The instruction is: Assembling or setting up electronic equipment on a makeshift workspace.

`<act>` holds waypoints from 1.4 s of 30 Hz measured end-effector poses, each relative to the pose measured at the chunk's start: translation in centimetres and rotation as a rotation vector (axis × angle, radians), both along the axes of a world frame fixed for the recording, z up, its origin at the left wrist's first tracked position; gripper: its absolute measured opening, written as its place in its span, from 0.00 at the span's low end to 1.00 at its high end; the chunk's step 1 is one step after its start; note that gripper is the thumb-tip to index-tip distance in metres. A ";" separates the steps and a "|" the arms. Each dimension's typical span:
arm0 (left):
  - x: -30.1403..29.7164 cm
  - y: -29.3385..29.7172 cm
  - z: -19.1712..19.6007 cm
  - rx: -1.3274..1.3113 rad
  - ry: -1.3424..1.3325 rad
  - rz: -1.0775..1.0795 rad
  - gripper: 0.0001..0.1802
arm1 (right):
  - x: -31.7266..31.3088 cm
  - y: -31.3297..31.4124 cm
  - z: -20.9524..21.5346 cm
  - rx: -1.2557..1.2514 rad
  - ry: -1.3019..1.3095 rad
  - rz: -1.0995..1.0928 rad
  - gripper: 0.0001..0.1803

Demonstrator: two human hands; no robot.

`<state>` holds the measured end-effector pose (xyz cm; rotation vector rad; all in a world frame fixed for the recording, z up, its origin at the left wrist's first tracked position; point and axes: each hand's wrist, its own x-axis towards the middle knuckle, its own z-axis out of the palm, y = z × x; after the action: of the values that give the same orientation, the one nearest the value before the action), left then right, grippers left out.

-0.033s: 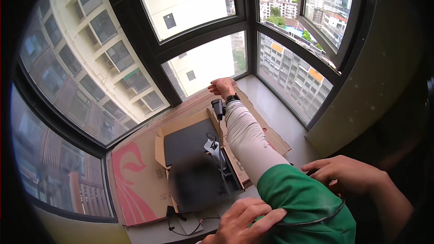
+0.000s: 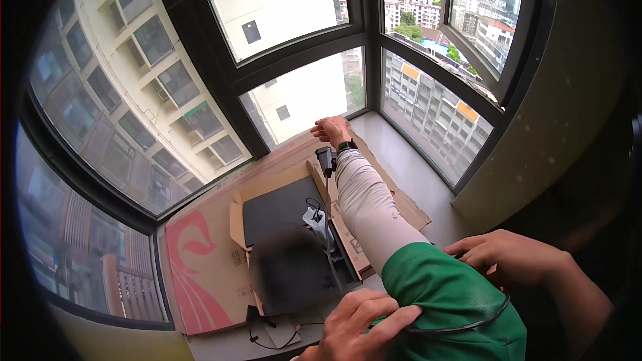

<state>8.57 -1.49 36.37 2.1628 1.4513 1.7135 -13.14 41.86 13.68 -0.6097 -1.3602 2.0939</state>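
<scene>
My right arm in a green sleeve over a white undersleeve stretches forward. My right hand (image 2: 330,130) is raised near the window corner, fingers loosely extended with nothing in them. A dark strap and a small black camera-like device (image 2: 326,160) are on its wrist, with a thin cable trailing down. My left hand (image 2: 358,324) is closed with its fingertips pressed on the green sleeve (image 2: 428,287). A black cable (image 2: 461,326) loops round that sleeve. Another person's hand (image 2: 511,254) rests against the sleeve's right side, its fingers curled and partly hidden.
An open cardboard box (image 2: 242,217) with a dark panel (image 2: 277,207) and a white packet (image 2: 314,217) lies on flattened cardboard (image 2: 200,281) on the sill (image 2: 418,177). A blurred dark shape (image 2: 291,267) covers the box front. Windows surround it; one sash (image 2: 488,60) is ajar.
My right hand and forearm have shifted slightly to the right, the wrist device with them. My left hand and the other person's hand keep nearly the same places on the sleeve.
</scene>
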 end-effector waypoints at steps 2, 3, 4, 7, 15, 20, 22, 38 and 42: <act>0.0 0.9 -0.6 0.036 -0.030 -0.024 0.13 | 3.3 5.0 -2.8 -0.070 0.038 -0.138 0.17; -0.3 1.0 -1.0 0.047 -0.036 0.010 0.13 | 3.0 4.6 -2.9 -0.097 0.045 -0.150 0.17; -0.6 1.2 -1.6 0.061 -0.044 0.036 0.13 | 3.0 4.4 -2.9 -0.107 0.026 -0.178 0.16; -2.6 1.9 -3.9 0.072 0.001 0.021 0.16 | 2.5 1.4 -2.0 -0.089 -0.114 -0.191 0.14; -0.2 2.0 -0.5 0.065 -0.055 -0.186 0.15 | 4.0 -1.7 0.3 -0.040 -0.251 -0.258 0.11; 0.0 2.6 0.3 -0.005 -0.113 -0.325 0.13 | 4.0 -1.1 -0.3 0.005 -0.295 -0.263 0.15; 0.1 2.4 1.3 -0.035 -0.094 -0.343 0.13 | 3.8 -1.3 -0.2 0.032 -0.306 -0.248 0.15; 0.9 1.5 1.2 0.093 -0.211 -0.466 0.15 | 3.7 -0.8 5.5 0.078 -0.203 -0.141 0.12; -1.1 -0.3 -1.3 -0.017 -0.208 -0.301 0.16 | 4.5 0.7 6.4 -0.056 -0.006 -0.119 0.15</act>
<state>7.52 -1.79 35.06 1.9983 1.0274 1.7435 -8.67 42.54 20.12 -0.7034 -1.2407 2.0420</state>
